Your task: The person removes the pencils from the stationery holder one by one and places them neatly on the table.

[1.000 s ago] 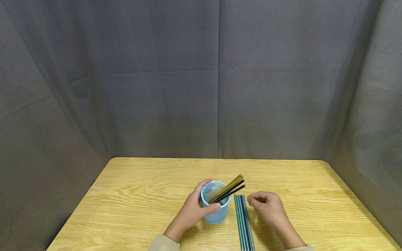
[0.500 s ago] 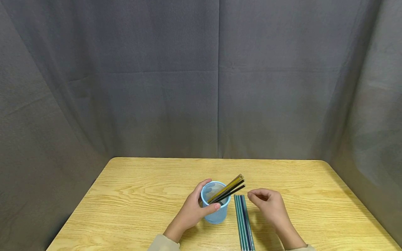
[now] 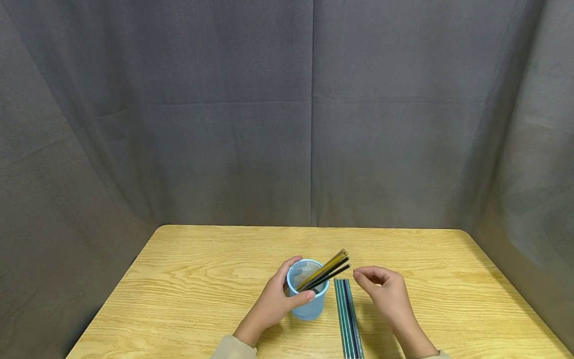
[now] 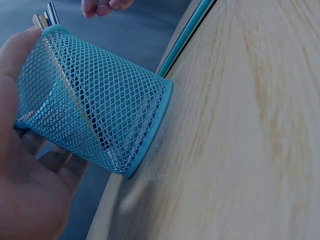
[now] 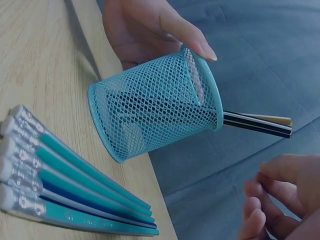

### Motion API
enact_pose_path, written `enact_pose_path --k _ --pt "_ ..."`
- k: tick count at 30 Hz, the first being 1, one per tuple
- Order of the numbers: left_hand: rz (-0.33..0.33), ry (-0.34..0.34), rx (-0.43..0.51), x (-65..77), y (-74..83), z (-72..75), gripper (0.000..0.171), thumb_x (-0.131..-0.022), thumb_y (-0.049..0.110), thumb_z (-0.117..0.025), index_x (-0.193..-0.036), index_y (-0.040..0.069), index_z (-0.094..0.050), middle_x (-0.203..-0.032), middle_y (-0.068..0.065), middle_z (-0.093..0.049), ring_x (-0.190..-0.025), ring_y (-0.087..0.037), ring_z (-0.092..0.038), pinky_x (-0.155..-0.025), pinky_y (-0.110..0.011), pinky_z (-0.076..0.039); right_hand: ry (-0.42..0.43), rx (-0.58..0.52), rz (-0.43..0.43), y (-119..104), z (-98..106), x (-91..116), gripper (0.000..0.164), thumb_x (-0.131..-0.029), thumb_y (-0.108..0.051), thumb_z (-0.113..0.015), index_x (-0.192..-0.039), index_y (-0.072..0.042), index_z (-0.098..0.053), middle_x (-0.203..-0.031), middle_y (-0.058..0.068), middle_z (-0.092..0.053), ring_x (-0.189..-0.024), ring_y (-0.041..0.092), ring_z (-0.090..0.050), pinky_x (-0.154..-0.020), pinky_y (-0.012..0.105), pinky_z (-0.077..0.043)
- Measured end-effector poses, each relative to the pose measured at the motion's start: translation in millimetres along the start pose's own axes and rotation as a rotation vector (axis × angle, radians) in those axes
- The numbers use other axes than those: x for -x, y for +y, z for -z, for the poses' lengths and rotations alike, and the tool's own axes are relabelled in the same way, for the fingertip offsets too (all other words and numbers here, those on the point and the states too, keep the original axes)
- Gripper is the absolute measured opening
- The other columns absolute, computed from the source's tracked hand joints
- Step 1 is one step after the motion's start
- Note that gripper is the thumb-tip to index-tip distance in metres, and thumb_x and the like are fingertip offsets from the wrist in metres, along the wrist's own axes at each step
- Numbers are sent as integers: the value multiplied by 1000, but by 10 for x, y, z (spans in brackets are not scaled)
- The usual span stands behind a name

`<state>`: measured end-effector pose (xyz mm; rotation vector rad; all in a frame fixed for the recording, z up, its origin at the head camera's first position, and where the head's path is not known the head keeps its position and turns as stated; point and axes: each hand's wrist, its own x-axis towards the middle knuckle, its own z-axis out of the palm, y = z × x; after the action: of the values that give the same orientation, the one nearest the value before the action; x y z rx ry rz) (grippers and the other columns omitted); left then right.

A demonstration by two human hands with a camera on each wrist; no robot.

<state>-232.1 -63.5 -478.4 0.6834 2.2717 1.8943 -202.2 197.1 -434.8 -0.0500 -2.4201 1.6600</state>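
My left hand (image 3: 274, 303) grips the light-blue mesh pencil cup (image 3: 308, 307) by its side, thumb near the rim. Several yellow and black pencils (image 3: 326, 270) lean out of the cup toward the right. Beside the cup, several teal and dark-blue pencils (image 3: 347, 319) lie in a row on the table; their white eraser ends (image 5: 7, 170) show in the right wrist view. Just right of the row hovers my right hand (image 3: 386, 294), thumb and index fingertips together, other fingers curled. Nothing shows between its fingers in the right wrist view.
The wood-grain table (image 3: 202, 279) has rounded far corners. Grey curtains (image 3: 224, 124) hang behind it and along both sides.
My right hand has risen slightly and shifted a little toward the table's far side. The left hand, the cup and the pencils have stayed in place.
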Motion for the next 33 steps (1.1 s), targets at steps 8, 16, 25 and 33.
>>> enact_pose_path --k 8,16,25,33 --pt "0 -3 5 0 7 4 72 -89 28 -75 -149 34 -35 -130 -6 -57 -117 -21 -55 -98 -46 -42 11 -33 21 -53 -28 24 18 -91 -24 -73 -100 -8 -77 -99 3 -72 -93 15 -62 -79 26 -46" --pt "3 6 -10 -1 -5 4 73 -90 28 -75 -150 36 -35 -130 -5 -57 -117 -18 -56 -99 -46 -42 12 -86 36 -77 -75 50 18 -90 -21 -75 -100 -6 -76 -98 4 -73 -92 13 -63 -77 25 -48" --pt "3 -1 11 -7 -8 2 72 -90 27 -75 -150 33 -35 -130 -6 -57 -118 -21 -55 -100 -47 -40 2 -123 29 -94 -170 84 21 -88 -20 -77 -101 -3 -76 -98 3 -73 -94 16 -63 -78 26 -48" --pt "7 -2 21 1 9 3 75 -89 31 -76 -151 33 -34 -131 -6 -56 -120 -21 -54 -102 -50 -39 10 -123 26 -97 -229 104 21 -87 -18 -78 -100 -3 -75 -99 4 -72 -93 14 -63 -77 26 -48"
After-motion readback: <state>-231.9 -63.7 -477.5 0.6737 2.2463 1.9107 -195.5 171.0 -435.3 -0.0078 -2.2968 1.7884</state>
